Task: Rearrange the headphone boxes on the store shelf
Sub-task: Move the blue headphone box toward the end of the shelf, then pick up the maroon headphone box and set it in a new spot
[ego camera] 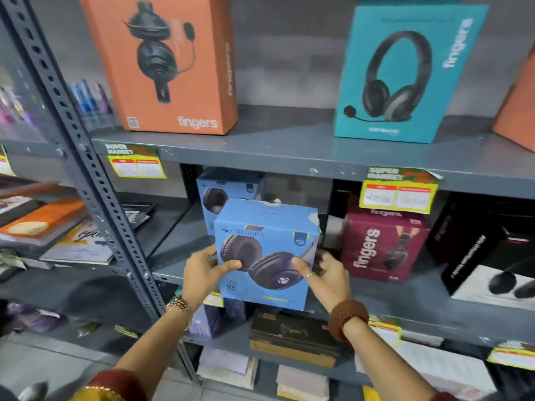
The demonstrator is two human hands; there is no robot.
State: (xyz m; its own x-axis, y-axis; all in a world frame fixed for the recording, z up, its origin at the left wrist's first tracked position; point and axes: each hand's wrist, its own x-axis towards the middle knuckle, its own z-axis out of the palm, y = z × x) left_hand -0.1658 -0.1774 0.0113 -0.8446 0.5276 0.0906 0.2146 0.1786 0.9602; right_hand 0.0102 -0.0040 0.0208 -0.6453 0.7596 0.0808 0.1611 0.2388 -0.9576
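Note:
I hold a light blue headphone box [265, 253] in front of the middle shelf [179, 250], tilted slightly. My left hand [202, 270] grips its left edge and my right hand [327, 274] grips its right edge, thumbs on the front face. A second light blue box [228, 189] stands on the shelf behind it, partly hidden. To the right stand a maroon box [382, 244] and a black-and-white box [489, 256]. On the upper shelf [289, 149] stand an orange box [170, 62] and a teal box [405, 73].
A perforated grey upright [72, 134] runs down the left of the shelves. Yellow price tags [398, 191] hang on the shelf edges. A dark box [292, 337] and other packs lie on the lower shelf. Books [52, 227] fill the left rack. Another orange box [518, 111] sits at the far right.

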